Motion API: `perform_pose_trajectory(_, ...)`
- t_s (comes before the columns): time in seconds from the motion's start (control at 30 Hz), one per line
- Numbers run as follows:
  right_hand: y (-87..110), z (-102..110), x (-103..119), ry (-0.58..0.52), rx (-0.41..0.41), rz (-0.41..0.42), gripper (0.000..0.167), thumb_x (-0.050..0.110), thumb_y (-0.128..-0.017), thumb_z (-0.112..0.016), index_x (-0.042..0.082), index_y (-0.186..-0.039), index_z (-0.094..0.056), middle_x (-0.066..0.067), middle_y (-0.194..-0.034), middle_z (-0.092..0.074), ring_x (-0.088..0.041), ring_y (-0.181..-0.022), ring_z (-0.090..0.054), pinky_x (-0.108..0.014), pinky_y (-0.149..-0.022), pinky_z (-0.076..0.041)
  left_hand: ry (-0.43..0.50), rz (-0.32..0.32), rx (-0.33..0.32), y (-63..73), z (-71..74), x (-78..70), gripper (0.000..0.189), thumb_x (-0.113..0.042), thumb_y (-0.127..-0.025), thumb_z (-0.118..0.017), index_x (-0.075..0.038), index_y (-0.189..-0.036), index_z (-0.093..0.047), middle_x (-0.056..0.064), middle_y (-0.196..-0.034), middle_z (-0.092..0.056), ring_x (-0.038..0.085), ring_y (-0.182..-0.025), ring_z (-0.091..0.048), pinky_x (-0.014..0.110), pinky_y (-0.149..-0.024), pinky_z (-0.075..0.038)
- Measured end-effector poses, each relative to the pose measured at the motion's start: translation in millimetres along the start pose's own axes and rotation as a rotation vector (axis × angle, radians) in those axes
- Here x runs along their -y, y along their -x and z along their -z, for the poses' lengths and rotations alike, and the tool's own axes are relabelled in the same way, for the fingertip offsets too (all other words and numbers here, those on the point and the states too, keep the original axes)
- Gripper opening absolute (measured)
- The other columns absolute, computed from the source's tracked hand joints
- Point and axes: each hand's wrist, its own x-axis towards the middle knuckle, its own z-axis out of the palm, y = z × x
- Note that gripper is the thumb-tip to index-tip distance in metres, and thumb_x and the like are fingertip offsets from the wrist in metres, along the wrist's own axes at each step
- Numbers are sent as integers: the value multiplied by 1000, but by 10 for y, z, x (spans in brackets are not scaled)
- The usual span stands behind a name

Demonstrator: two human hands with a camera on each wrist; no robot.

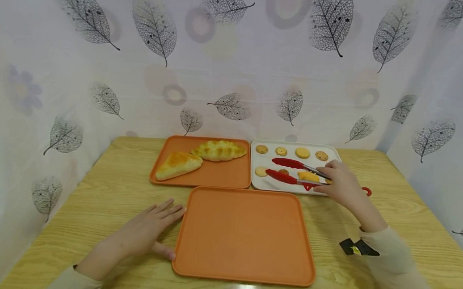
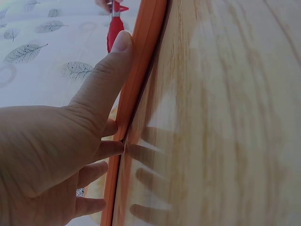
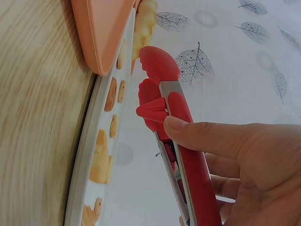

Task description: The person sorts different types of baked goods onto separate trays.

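Observation:
My right hand (image 1: 343, 183) grips a pair of red-tipped metal tongs (image 1: 288, 163), whose arms stand apart with nothing between the tips. The tongs hover over a white tray (image 1: 267, 160) that bears several small cookies (image 1: 302, 153). In the right wrist view, the thumb lies along the red handle (image 3: 193, 179). My left hand (image 1: 140, 232) has its fingers spread, with thumb and fingertips touching the left edge of the front orange tray (image 1: 245, 235). In the left wrist view, the thumb (image 2: 106, 75) reaches the tray's outer side.
Behind the front tray, a second orange tray (image 1: 217, 175) holds a triangular bread (image 1: 179, 165) and a braided bread (image 1: 219, 151). It stands beside the white tray on the wooden table (image 1: 124, 173). A leaf-patterned curtain (image 1: 236, 73) encloses the back and sides.

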Motion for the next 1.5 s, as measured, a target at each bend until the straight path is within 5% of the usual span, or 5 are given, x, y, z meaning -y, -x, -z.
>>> perform_pose_trajectory(0.47, 609, 185, -313, -41, -28, -44, 57, 20, -73, -84, -8, -119, -65, -22, -104, -57, -35, -91, -52, -44, -72, -46, -20, -18, -10, -12, -9, -3, 108, -78, -71, -54, -10, -153, -32, 14, -157, -36, 39, -148, -23, 65, -113, -27)
perform_pose_trajectory(0.73, 966, 165, -521, -13, -30, -67, 55, 19, -69, -86, -8, -114, -67, -19, -100, -58, -32, -86, -52, -35, -66, -42, -17, -16, -20, -5, -24, 7, 108, -78, -71, -55, -11, -153, -33, 14, -156, -37, 39, -148, -24, 65, -113, -27)
perform_pose_trajectory(1.17, 1273, 118, -819, -26, 45, -99, 58, 21, -69, -86, -6, -116, -67, -16, -102, -59, -23, -83, -49, -24, -61, -35, -24, -19, -29, -6, -19, 13, 109, -78, -71, -55, -10, -153, -33, 14, -156, -37, 40, -147, -24, 66, -112, -29)
perform_pose_trajectory(1.33, 1300, 70, -999, -10, 20, -26, 58, 22, -66, -88, -3, -115, -68, -13, -102, -60, -22, -86, -51, -24, -61, -39, -25, -20, -27, -10, -25, 20, 109, -77, -71, -56, -10, -153, -33, 14, -156, -37, 40, -147, -24, 66, -111, -29)
perform_pose_trajectory(1.5, 1319, 27, -1179, 14, -22, 64, 59, 25, -63, -89, 0, -113, -69, -6, -102, -59, 2, -87, -45, -23, -61, -41, -14, -20, -22, -16, -32, 15, 108, -77, -71, -56, -10, -153, -33, 14, -156, -36, 40, -148, -24, 66, -111, -29)
